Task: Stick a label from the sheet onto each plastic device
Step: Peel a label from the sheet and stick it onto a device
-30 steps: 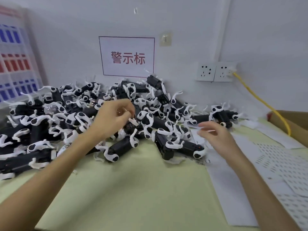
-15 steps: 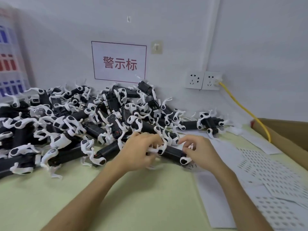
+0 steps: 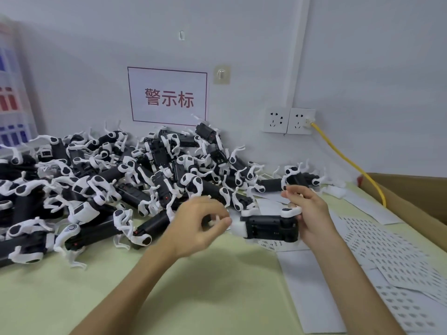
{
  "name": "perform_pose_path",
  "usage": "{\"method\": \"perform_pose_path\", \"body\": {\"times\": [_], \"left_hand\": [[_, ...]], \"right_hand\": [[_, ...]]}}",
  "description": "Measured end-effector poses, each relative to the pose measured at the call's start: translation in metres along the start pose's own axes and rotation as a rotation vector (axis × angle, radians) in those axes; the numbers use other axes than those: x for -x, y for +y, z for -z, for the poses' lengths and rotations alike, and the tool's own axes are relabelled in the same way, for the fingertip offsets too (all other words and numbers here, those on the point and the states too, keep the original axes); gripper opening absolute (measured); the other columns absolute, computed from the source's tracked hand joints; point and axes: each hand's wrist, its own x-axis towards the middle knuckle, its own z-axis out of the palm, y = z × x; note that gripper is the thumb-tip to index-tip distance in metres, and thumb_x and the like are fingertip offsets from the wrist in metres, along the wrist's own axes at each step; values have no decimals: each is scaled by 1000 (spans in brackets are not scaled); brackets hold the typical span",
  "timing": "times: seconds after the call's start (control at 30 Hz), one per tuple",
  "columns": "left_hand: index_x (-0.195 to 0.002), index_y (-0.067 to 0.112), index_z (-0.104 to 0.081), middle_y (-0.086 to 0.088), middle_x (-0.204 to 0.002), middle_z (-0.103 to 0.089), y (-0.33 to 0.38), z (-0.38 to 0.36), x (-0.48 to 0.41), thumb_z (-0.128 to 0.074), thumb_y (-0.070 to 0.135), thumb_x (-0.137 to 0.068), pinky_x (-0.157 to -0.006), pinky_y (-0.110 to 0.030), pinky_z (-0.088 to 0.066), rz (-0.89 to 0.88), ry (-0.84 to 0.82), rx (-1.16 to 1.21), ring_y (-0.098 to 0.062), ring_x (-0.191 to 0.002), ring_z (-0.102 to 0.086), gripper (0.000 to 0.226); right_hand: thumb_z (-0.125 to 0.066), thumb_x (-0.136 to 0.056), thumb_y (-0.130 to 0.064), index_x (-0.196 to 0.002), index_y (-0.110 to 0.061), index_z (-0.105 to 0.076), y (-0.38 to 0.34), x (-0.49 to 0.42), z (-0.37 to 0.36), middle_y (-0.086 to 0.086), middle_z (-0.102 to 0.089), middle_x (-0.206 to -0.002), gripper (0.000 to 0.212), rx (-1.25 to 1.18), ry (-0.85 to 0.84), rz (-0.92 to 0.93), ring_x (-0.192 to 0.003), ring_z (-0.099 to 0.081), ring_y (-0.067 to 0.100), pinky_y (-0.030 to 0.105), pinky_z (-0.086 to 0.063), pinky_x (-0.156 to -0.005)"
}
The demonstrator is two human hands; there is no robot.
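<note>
A black plastic device with white ends is lifted a little above the table. My right hand grips its right end. My left hand is at its left end, fingers curled, thumb and fingertips touching the white part; the picture is blurred there. A big heap of the same black and white devices lies along the wall at the left and middle. Sheets of small labels lie on the table at the right. One label sheet is just under the held device.
A cardboard box stands at the far right edge. A yellow cable runs from the wall sockets down behind it. A sign hangs on the wall. Bare green table lies in front.
My left hand left the heap and came to the device in front. Both hands picked that device up off the table and turned it lengthwise between them.
</note>
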Motion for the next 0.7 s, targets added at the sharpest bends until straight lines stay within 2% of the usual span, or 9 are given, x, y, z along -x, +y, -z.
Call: {"method": "perform_pose_path", "body": {"times": [0.1,0.17,0.23,0.33,0.4,0.43,0.53,0.63,0.7], "left_hand": [[-76,9,-73,11,-69,-68,14,-5,-2,-55,40,-95,-56,-20,-41,176,-291,487,-9,-56,-58,41],[-91,8,-76,3,-82,-76,21,-12,-2,-56,37,-98,-57,-25,-44,237,-509,576,-15,-61,-62,36],[-116,18,-71,1,-102,-76,27,-22,-2,-56,33,-102,-65,-26,-48,285,-623,625,-16,-72,-66,25],[-133,24,-58,7,-123,-70,40,-39,-6,-53,44,-97,-74,-27,-52,424,-469,818,-15,-91,-67,41],[-129,15,-64,-3,-128,-68,46,-48,-15,-53,51,-96,-74,-28,-50,515,-241,958,-16,-94,-64,50],[-128,10,-66,-11,-130,-67,49,-49,-21,-53,51,-98,-74,-28,-49,549,-145,1019,-18,-94,-62,52],[-129,8,-67,-15,-129,-68,48,-49,-34,-51,45,-101,-76,-30,-43,570,5,1121,-22,-95,-55,50],[-132,12,-67,-15,-131,-68,37,-48,-33,-50,44,-100,-94,-42,-44,578,38,1172,-33,-115,-63,47],[-133,15,-66,-13,-132,-68,29,-47,-29,-53,45,-98,-103,-49,-41,607,54,1205,-40,-128,-58,48]], "right_hand": [[-61,-93,-1,-82,-19,-64,-2,0,0,1,-74,-81,21,-253,-3,-123,-49,-62,8,27,-50,-56],[-58,-95,-2,-83,-19,-61,-2,0,-1,-1,-75,-73,21,-453,-11,-194,-57,-71,9,29,-57,-49],[-53,-99,-2,-89,-17,-59,-2,3,-2,-1,-74,-68,19,-535,-12,-220,-59,-72,8,28,-55,-43],[-50,-101,-4,-89,-16,-60,5,1,-6,2,-73,-73,20,-552,-38,-269,-64,-73,15,34,-59,-52],[-44,-101,-3,-93,-6,-59,10,3,-12,8,-68,-80,17,-467,-105,-295,-75,-68,24,41,-58,-72],[-41,-99,1,-98,-2,-57,11,5,-15,10,-64,-78,16,-372,-135,-293,-74,-62,24,38,-54,-75],[-44,-92,6,-105,-3,-60,17,9,-24,12,-60,-78,23,-209,-85,-237,-66,-58,19,26,-50,-68],[-54,-90,4,-94,-9,-69,20,16,-29,6,-67,-79,21,107,7,-65,-69,-60,14,26,-51,-67],[-57,-92,0,-94,-11,-71,18,16,-30,3,-71,-83,19,184,-5,65,-74,-64,15,27,-52,-69]]}}
